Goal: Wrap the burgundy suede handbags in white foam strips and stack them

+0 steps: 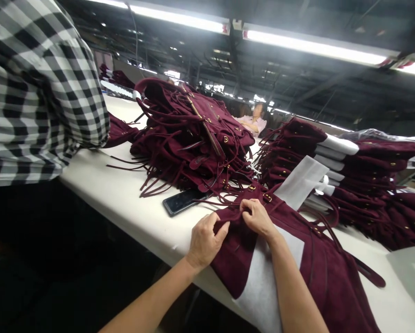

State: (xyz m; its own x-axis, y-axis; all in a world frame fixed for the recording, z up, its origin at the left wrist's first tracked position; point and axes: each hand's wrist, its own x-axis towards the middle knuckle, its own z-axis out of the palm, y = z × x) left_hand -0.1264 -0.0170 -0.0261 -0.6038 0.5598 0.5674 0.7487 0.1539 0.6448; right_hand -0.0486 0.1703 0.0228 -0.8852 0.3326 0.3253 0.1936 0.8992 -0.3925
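A maroon suede-like bag (327, 268) lies flat along the front of the white table, with brass-coloured rings, thin cords and a strap. My left hand (206, 239) pinches the bag's edge between thumb and fingers at its near left side. Just to the right, my right hand (257, 217) grips the same maroon material close to the rings, fingers curled in. A sheet of white paper (263, 282) rests on the bag beneath my right forearm. Another white strip (302, 181) sticks up beyond the bag. Some fingertips are hidden in the folds.
A dark phone (182, 202) lies on the white table (124, 185) left of my hands. Behind it rises a heap of maroon bags (193, 129); more bags (360, 180) are stacked at right. A person in a checked shirt (40, 92) stands close at left. Another person (254, 122) is farther back.
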